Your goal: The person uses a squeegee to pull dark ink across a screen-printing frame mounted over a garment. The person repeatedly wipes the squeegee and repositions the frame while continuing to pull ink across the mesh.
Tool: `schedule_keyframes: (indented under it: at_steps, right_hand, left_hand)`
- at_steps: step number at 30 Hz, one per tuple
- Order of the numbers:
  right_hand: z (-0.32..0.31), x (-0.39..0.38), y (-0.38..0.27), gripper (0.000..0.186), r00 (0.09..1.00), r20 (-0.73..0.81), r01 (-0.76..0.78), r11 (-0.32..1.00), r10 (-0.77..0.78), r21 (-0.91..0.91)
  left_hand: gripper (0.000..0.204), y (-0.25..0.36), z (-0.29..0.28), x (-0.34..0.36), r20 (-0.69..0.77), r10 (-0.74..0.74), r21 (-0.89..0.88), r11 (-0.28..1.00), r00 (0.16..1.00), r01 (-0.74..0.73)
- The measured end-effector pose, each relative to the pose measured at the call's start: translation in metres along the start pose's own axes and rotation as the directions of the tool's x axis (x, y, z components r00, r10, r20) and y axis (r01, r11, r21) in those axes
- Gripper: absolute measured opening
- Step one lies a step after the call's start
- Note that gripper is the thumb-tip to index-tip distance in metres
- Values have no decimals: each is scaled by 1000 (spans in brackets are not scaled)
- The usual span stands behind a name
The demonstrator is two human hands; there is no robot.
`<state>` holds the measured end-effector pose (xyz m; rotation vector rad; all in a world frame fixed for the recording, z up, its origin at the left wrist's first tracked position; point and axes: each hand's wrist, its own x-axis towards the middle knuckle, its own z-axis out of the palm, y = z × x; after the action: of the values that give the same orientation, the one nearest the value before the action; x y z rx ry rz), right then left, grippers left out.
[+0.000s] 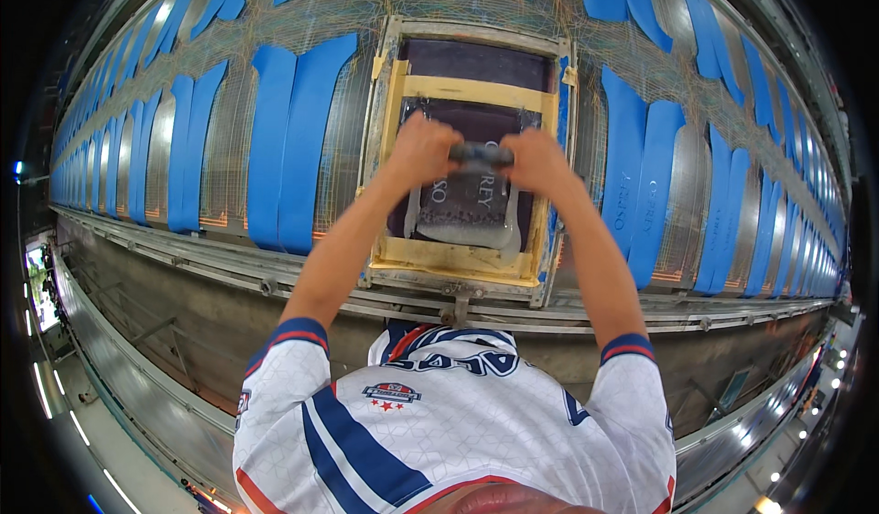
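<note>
A dark squeegee (pixel 482 153) spans the gap between my two hands, slightly blurred. My left hand (pixel 423 151) is closed round its left end, and my right hand (pixel 540 160) grips the right end. Beneath them lies a screen-printing frame (pixel 476 29), with yellowish tape (pixel 435 86) bordering its dark mesh (pixel 476 61). Pale, clear-looking ink (pixel 462 230) is heaped on the near part of the mesh, and pale letter shapes show through. The squeegee's lower edge is hidden, so I cannot tell whether it touches the mesh.
Blue cut fabric pieces (pixel 298 139) lie in rows along a long printing table, on both sides of the frame. Some on the right (pixel 632 184) bear pale printed lettering. A metal rail (pixel 211 262) runs along the table's near edge, with a clamp (pixel 458 305) below the frame.
</note>
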<state>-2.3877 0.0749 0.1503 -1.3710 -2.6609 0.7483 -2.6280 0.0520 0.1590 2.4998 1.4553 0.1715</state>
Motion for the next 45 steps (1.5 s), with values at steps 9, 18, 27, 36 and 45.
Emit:
schedule_keyframes:
  at_steps: [9,18,27,36,45]
  right_hand:
    - [-19,53,30,28,989,13,-149,986,149,78]
    - [56,-113,-62,30,988,-153,-23,999,31,49]
    - [63,-111,-75,39,983,-169,-56,996,67,69]
    - [48,-108,-83,43,986,-41,-155,984,159,88]
    - [38,-94,-96,36,969,47,-245,970,244,5]
  left_hand:
    - [31,-29,-2,60,-43,-15,28,999,999,16]
    - [23,70,41,-111,-245,22,-70,997,969,-41]
    - [25,29,4,-137,-404,-45,-452,878,913,-157]
    - [33,-197,-24,-253,-428,-257,85,943,866,322]
    - [61,-297,-26,-198,-172,-60,214,972,983,96]
